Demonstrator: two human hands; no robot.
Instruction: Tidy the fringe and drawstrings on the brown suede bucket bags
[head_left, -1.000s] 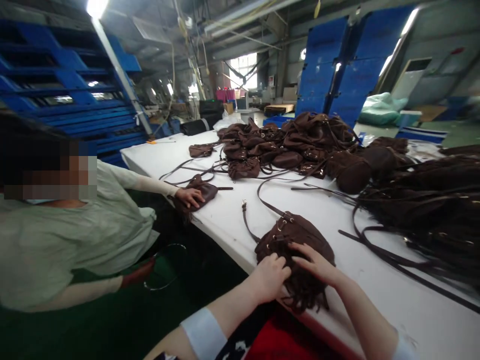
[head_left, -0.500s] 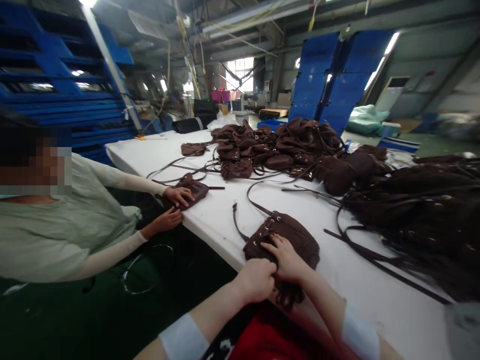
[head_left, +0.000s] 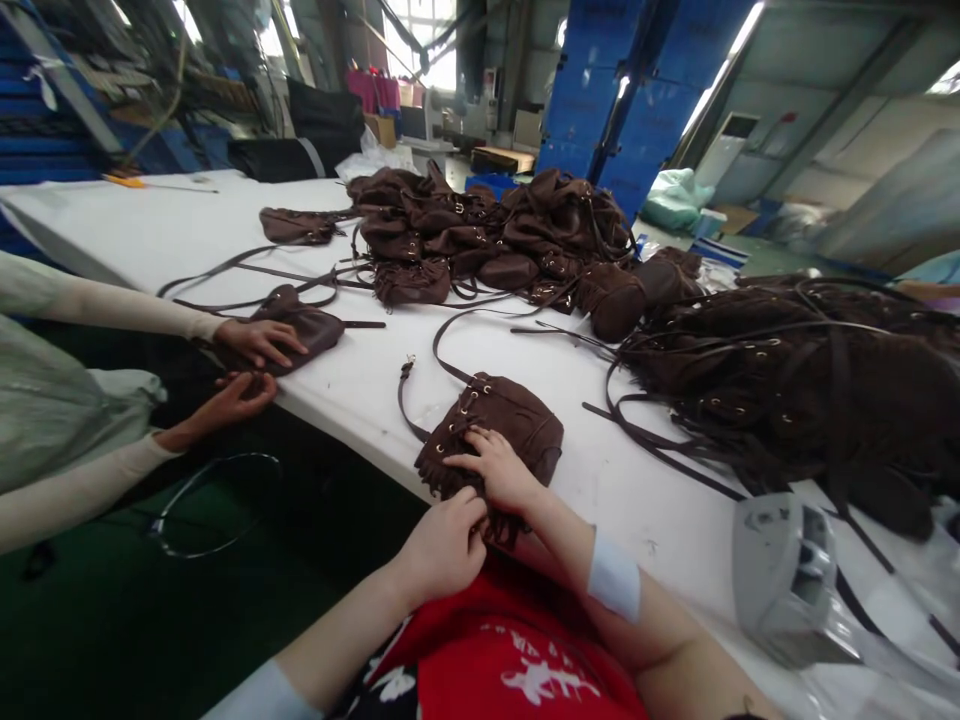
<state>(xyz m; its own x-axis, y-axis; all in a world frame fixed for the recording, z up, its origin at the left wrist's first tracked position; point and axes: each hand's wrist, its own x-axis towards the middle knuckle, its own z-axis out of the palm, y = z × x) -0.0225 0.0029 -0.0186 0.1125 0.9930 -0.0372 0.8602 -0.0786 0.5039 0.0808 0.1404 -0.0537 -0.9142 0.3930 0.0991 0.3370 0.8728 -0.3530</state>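
Observation:
A dark brown fringed handbag (head_left: pixel 521 420) with metal eyelets lies on its side at the near edge of the white table. My right hand (head_left: pixel 501 472) rests on it, fingers stretched and spread over the eyelet area. Beside it, my left hand (head_left: pixel 444 540) is closed in a pinch at the bag's near fringed edge; the fingertips are partly hidden. From the bag a strap with a buckle (head_left: pixel 406 370) reaches out to the left, and a longer strap curves away towards the back.
A heap of brown bags (head_left: pixel 480 240) covers the table's far middle, with another pile (head_left: pixel 795 370) at right. A grey device (head_left: pixel 784 570) stands at the near right. On the left, a co-worker's hands (head_left: pixel 259 350) touch another brown bag (head_left: pixel 311 335). An orange-handled tool (head_left: pixel 124 181) lies farther back.
The camera view has swung right and down, so everything appears farther left and higher. My hands stay at the same bag, in nearly the same pose.

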